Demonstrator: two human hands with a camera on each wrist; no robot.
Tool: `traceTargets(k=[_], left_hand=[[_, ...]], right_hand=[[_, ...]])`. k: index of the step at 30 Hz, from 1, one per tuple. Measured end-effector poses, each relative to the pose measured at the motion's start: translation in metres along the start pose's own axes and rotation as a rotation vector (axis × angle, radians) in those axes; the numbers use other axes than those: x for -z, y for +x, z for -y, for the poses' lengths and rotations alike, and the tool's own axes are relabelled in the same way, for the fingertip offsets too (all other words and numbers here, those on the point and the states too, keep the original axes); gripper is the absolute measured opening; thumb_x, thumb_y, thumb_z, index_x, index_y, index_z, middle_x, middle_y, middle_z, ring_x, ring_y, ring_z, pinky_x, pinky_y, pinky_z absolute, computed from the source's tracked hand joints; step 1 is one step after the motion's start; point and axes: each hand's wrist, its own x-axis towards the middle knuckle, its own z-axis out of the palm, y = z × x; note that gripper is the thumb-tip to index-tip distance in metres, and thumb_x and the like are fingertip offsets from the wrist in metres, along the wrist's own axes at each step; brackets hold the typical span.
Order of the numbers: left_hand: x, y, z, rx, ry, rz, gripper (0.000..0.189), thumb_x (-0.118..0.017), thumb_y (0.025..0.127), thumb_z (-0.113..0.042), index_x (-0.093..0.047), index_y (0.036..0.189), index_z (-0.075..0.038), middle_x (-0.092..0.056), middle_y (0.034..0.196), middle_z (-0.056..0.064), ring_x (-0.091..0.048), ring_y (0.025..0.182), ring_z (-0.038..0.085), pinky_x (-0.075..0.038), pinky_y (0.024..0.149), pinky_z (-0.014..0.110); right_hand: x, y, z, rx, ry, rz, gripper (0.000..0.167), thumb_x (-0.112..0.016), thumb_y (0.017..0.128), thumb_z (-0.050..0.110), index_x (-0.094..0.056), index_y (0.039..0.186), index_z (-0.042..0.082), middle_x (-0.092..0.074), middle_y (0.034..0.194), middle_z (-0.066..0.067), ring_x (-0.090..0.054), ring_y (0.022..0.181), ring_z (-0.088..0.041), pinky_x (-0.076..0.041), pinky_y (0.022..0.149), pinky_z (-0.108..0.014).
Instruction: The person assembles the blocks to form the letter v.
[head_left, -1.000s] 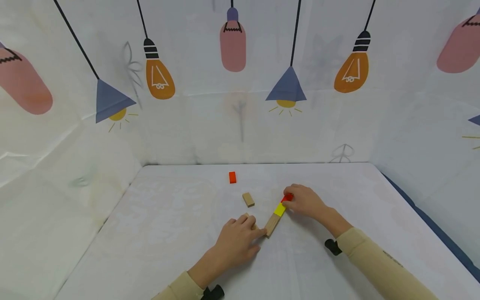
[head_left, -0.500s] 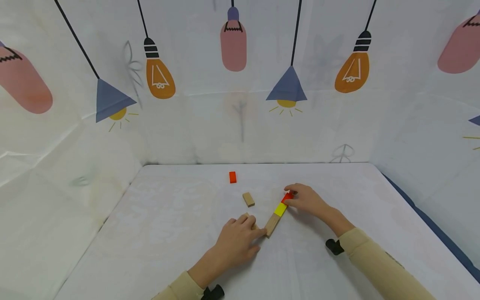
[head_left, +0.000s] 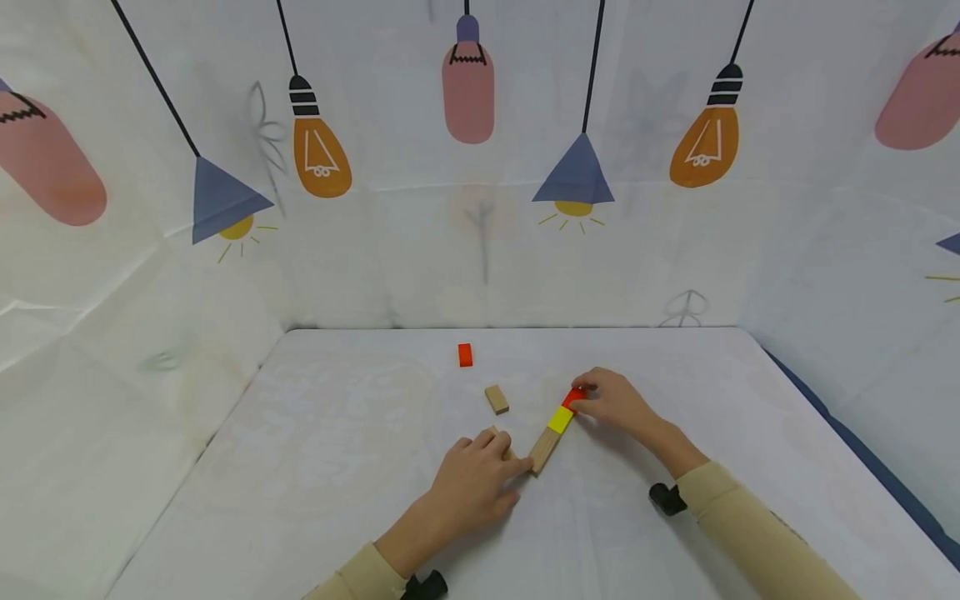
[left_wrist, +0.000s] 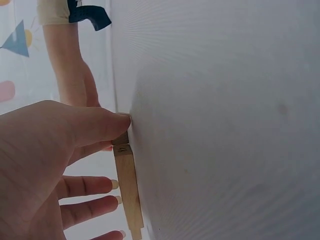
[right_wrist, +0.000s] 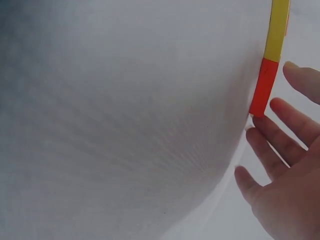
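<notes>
A slanting row of small blocks lies on the white table: plain wood nearest me, a yellow block, then a red block at the far end. My left hand rests at the near end, its index fingertip touching the wood. Its fingers partly cover another wooden block; in the left wrist view they spread along a wooden piece. Around the red block is my right hand. Its fingers look loose in the right wrist view, one fingertip at the red block's end.
Beyond the left hand lies a loose wooden block. Farther back is a single orange-red block. A white backdrop printed with lamps rises behind the table's far edge. Dark wrist cameras are on both wrists.
My right hand's fingers have shifted slightly and loosened about the red block. The left hand and the blocks stay practically where they were.
</notes>
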Motion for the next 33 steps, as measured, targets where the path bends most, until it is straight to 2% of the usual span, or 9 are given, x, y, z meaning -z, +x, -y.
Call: traceTargets(k=[12,21,27,33], left_hand=[[0.0000,0.0011,-0.0006,-0.010,-0.004,-0.005,0.039,-0.072,0.087,-0.042,-0.066,0.126,-0.039,-0.057,0.101,-0.007,-0.047,0.095,0.010,-0.046,0.074,0.030],[0.0011,0.0008,-0.0001,-0.019,0.010,-0.025,0.036,-0.072,0.086,-0.042,-0.068,0.122,-0.038,-0.058,0.099,-0.007,-0.049,0.093,0.011,-0.049,0.079,0.035],[0.0033,0.0027,0.0027,-0.014,-0.002,0.011,0.034,-0.071,0.088,-0.042,-0.069,0.122,-0.039,-0.058,0.098,-0.007,-0.050,0.091,0.011,-0.050,0.081,0.035],[0.0060,0.0055,0.0041,-0.039,0.020,0.010,0.032,-0.070,0.088,-0.043,-0.069,0.120,-0.040,-0.060,0.099,-0.007,-0.051,0.088,0.011,-0.048,0.080,0.034]], right_hand=[[-0.0014,-0.0009,-0.0005,0.031,-0.068,-0.020,0.032,-0.073,0.086,0.023,-0.071,0.113,0.007,-0.067,0.106,-0.007,-0.059,0.097,-0.024,-0.052,0.091,-0.047],[-0.0023,-0.0019,0.0023,0.001,-0.027,-0.017,0.032,-0.073,0.086,0.022,-0.072,0.113,0.006,-0.067,0.107,-0.007,-0.058,0.098,-0.023,-0.052,0.091,-0.045],[-0.0036,-0.0004,0.0028,0.008,-0.047,-0.009,0.032,-0.074,0.086,0.023,-0.072,0.113,0.006,-0.066,0.105,-0.006,-0.056,0.092,-0.020,-0.051,0.083,-0.039],[-0.0037,0.0001,0.0020,0.004,-0.077,-0.012,0.032,-0.074,0.086,0.022,-0.072,0.113,0.006,-0.066,0.104,-0.005,-0.056,0.092,-0.019,-0.051,0.084,-0.039]])
